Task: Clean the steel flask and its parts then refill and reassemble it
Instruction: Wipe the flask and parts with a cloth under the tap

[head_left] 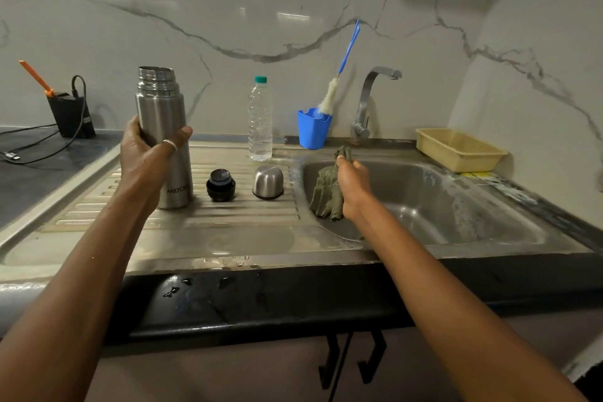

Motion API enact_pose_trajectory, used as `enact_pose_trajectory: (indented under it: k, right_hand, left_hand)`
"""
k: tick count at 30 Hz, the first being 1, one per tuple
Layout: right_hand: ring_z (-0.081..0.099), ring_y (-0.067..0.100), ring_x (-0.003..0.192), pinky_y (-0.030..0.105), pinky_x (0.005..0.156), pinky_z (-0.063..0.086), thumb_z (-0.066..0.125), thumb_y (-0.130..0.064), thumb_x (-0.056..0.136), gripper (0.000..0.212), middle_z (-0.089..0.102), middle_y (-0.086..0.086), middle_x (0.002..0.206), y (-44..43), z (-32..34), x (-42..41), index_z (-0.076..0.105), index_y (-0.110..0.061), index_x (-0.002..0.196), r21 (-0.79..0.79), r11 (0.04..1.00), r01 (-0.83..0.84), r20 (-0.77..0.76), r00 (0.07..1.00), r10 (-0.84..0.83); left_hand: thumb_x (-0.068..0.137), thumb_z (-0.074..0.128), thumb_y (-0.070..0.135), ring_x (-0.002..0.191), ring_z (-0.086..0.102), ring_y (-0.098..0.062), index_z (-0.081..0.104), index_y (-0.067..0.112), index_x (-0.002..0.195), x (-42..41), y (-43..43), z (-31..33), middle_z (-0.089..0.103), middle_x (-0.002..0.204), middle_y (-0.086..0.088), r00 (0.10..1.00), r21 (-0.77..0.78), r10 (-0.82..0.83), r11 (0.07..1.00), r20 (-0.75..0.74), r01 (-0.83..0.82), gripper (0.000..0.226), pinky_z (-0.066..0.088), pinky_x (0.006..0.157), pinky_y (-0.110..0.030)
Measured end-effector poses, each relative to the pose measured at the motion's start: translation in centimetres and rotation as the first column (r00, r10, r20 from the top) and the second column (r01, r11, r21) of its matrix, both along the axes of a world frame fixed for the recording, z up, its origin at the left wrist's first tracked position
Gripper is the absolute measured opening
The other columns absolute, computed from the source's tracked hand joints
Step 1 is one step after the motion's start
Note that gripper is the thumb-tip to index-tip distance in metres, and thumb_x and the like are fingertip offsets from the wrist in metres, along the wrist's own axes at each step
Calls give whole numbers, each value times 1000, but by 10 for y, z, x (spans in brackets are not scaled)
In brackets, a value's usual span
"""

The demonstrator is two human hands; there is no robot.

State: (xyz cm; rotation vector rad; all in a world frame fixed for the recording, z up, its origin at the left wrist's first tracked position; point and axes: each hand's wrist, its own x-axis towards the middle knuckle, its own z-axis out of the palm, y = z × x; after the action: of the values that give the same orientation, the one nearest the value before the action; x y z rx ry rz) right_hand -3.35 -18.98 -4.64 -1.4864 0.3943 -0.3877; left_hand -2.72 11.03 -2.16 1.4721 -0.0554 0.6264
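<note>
A steel sink (424, 170) with a ribbed draining board (248, 215) fills the middle of the view, set in a dark counter (293, 300) with water drops on its front edge. At the back, near the marble-patterned wall, stand a clear plastic water bottle (260, 121) with a green cap, a blue cup (312, 130) holding a blue-handled bottle brush (339, 75), and a curved tap (368, 98). A yellow plastic basket (456, 148) sits at the sink's far right corner. Far left, a black box (70, 114) with cables and an orange stick rests on the counter.

The flask (163, 130) reads "MILTO", the rest hidden at its edge.

The flask is a brushed-steel cylinder, open at the top, with a threaded neck. It stands upright at the left of the draining board, and the left hand (146, 157) wraps around its middle, thumb on one side and fingers on the other. Just to its right stand the black stopper (221, 184) and, beyond that, the steel cup lid (268, 181), upside down, both apart from the flask. The right hand (354, 186) is over the basin, fingers closed on a green scrubbing cloth (328, 192) that hangs down from it.
</note>
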Motion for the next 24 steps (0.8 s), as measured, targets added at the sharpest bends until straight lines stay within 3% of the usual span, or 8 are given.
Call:
enact_pose_trajectory:
  k: [7,10,14,17,19,20,22,24]
  right_hand:
    - [54,11,73,26,64,46,45,-25,107,12,58,0,85,-1,0,-1,53,-16,110,-1,1000,-22,1,1000,22]
    - [58,16,77,31,69,50,46,-26,106,16,61,4,89,0,1,0,56,-14,108,15,999,-33,-8,999,33]
    - [57,20,83,33,73,50,46,-24,106,16,60,7,91,0,0,0,57,-16,98,19,999,-36,-6,999,36]
    - [56,20,85,33,73,49,46,-24,106,16,59,8,92,0,-1,1,56,-14,99,11,999,-34,-14,999,34]
    - [57,19,82,32,72,50,46,-24,106,16,59,7,92,0,-2,0,57,-13,102,23,999,-39,-17,999,39]
    - [57,19,81,32,70,50,46,-24,106,15,59,7,91,0,-2,0,56,-13,101,27,999,-43,-20,999,43]
    - [57,20,81,32,70,50,47,-24,105,14,59,8,91,1,-2,-1,54,-15,97,37,998,-46,-30,998,47]
    - [58,21,83,33,71,50,47,-24,105,13,60,9,92,1,-2,0,53,-16,97,42,998,-49,-36,998,50]
  left_hand:
    - [86,79,26,97,59,-1,45,23,143,6,5,-3,61,112,10,999,20,24,1000,-43,-23,66,48,78,-21]
    - [79,84,33,109,60,-11,42,27,143,7,7,-4,60,126,3,995,98,72,993,-68,-65,77,51,93,-32]
    - [72,85,54,144,28,-36,18,16,159,2,-2,-8,28,157,-15,908,398,411,848,-76,-350,115,27,119,-51]
    - [84,73,56,135,34,-41,35,8,146,-14,-17,-6,36,148,-22,780,581,595,571,194,-580,87,31,109,-51]
    - [91,67,46,120,45,-42,46,7,129,-16,-23,-7,46,133,-23,759,675,505,390,411,-626,58,39,95,-52]
    - [93,65,39,114,50,-42,51,7,124,-17,-26,-7,50,128,-23,793,708,402,375,457,-598,47,45,89,-53]
    - [95,65,31,102,61,-42,59,9,121,-19,-35,-8,55,127,-18,895,798,227,406,383,-444,34,53,78,-53]
    - [97,63,35,102,66,-39,59,16,128,-20,-45,-9,54,136,-8,962,903,194,349,194,-252,37,53,79,-50]
